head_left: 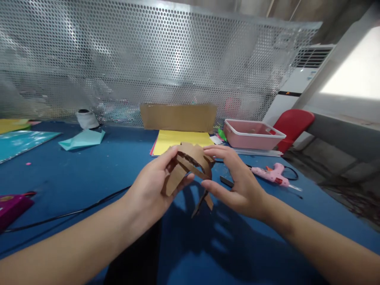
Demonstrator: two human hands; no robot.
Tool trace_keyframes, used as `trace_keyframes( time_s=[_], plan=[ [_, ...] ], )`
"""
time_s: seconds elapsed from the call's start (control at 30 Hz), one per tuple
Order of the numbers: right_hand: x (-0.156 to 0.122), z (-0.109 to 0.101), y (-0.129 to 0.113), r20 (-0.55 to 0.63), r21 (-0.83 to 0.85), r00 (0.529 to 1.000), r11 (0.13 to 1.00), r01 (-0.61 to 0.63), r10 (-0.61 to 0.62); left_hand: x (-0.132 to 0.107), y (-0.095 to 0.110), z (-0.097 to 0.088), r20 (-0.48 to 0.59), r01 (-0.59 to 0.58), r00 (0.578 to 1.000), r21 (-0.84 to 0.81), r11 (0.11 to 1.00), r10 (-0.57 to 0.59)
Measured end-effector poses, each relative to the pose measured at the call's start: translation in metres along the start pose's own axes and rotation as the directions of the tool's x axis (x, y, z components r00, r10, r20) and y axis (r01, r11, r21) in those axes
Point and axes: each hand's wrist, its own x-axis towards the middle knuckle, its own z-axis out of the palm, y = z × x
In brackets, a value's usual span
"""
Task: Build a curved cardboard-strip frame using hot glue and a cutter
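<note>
A small brown cardboard piece (190,164) made of several curved strips is held above the blue table (89,170), in the middle of the head view. My left hand (154,190) grips its left side, thumb and fingers closed on the strips. From the right, my right hand (234,182) pinches the top and the lower right of the piece with its fingers curved round it. Some strips hang loose below the hands.
A pink glue gun (271,174) lies to the right with its black cable. Behind are yellow paper sheets (182,140), a cardboard sheet (178,116), a pink tray (252,134), a folded teal paper (83,139) and a perforated metal screen (148,59). A black cord (74,213) crosses the left.
</note>
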Motion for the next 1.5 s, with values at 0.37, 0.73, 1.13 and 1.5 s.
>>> trace_keyframes(
  time_s=[0.37, 0.73, 1.13, 1.5],
  plan=[
    [-0.017, 0.001, 0.034, 0.177, 0.258, 0.978, 0.953, -0.159, 0.115, 0.001, -0.025, 0.0, 0.032, 0.209, 0.977, -0.008, 0.978, -0.209],
    [-0.014, -0.004, 0.044, 0.167, 0.418, 0.986, 0.904, -0.084, 0.015, -0.065, 0.01, -0.025, 0.522, -0.055, 0.841, 0.344, 0.937, -0.142],
    [-0.012, -0.004, 0.025, 0.017, 0.214, 0.99, 0.968, 0.134, -0.141, 0.012, -0.004, -0.067, 0.632, -0.622, 0.775, 0.765, 0.168, -0.014],
    [-0.016, -0.008, 0.033, 0.007, 0.089, 0.99, 0.986, 0.141, -0.143, 0.051, -0.007, -0.057, 0.801, -0.81, 0.586, 0.585, 0.047, 0.122]
  ],
)
